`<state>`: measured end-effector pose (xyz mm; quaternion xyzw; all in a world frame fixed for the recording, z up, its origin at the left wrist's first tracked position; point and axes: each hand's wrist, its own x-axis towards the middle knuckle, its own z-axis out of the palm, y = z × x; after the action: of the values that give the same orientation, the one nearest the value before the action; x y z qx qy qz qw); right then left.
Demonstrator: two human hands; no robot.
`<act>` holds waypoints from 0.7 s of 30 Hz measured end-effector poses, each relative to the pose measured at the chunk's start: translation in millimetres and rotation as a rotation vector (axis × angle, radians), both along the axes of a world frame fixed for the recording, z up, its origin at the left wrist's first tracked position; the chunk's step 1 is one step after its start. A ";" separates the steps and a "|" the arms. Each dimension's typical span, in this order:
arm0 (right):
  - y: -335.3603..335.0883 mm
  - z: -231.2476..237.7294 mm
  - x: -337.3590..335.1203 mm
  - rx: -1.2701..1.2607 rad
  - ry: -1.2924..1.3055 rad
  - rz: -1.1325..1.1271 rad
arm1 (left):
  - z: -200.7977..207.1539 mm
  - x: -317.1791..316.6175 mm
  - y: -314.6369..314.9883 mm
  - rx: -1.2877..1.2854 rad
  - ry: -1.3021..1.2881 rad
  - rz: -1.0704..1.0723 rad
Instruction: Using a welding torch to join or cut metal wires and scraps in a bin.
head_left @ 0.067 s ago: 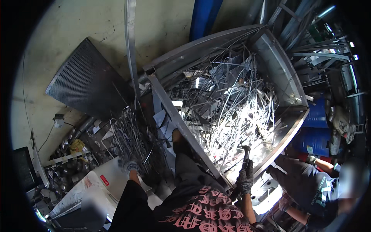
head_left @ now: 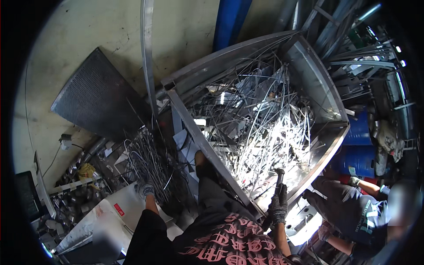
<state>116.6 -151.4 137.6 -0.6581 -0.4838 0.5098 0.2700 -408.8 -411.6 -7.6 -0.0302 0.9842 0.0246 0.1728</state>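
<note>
My right hand (head_left: 278, 208), in a dark knit glove, is closed round the handle of a hammer (head_left: 280, 177). The hammer's head points up over the near corner of a large metal bin (head_left: 201, 134). Inside the bin lies a tangle of thin scrap metal strips (head_left: 265, 128), brightly lit on the near right side. My left hand (head_left: 145, 189), in a grey glove, is at the lower left of an upright heap of thin metal strips (head_left: 152, 161). Its fingers blend into the strips, so their grip is hidden.
A white panel (head_left: 128, 203) lies beside my left arm. A perforated metal sheet (head_left: 99, 92) leans on the wall near a tall metal strip (head_left: 148, 57). Metal scraps (head_left: 73, 203) are piled at left. At right, a person (head_left: 353, 203) bends near blue drums (head_left: 355, 160).
The whole view has shifted slightly. My left hand has moved a little to the left beside the heap of strips. My right hand still holds the hammer.
</note>
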 end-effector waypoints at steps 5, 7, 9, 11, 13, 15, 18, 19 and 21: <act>-9.4 9.6 -2.2 0.010 -0.118 -0.132 | 4.1 -11.0 73.1 0.187 0.092 -0.404; -8.2 27.7 -17.5 -0.124 0.023 -0.279 | 49.9 4.4 116.8 0.250 0.083 -0.494; -8.3 46.4 -21.7 -0.178 0.008 -0.389 | 78.5 30.1 168.3 0.323 0.059 -0.609; -5.0 57.8 -22.8 -0.225 0.073 -0.655 | 91.1 58.0 212.5 0.727 0.191 -0.749; -9.0 65.5 -10.7 -0.203 0.201 -0.756 | 125.8 78.7 263.1 0.746 0.050 -0.937; -0.3 97.3 -23.3 -0.216 0.289 -0.902 | 136.3 93.4 309.3 0.784 -0.084 -1.022; -20.7 73.4 -1.7 -0.087 0.279 -0.995 | 188.9 138.1 397.0 0.939 -0.189 -1.188; -22.8 67.8 -0.5 -0.015 0.288 -1.029 | 174.6 136.7 424.0 1.075 -0.246 -1.169; -25.5 72.9 -5.4 -0.096 0.253 -1.041 | 174.2 143.5 487.2 1.110 -0.571 -0.894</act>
<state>111.2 -176.9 210.5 -0.7559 -0.0333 0.4057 0.5127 -265.3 75.6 166.6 0.4568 0.6634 0.4339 0.4037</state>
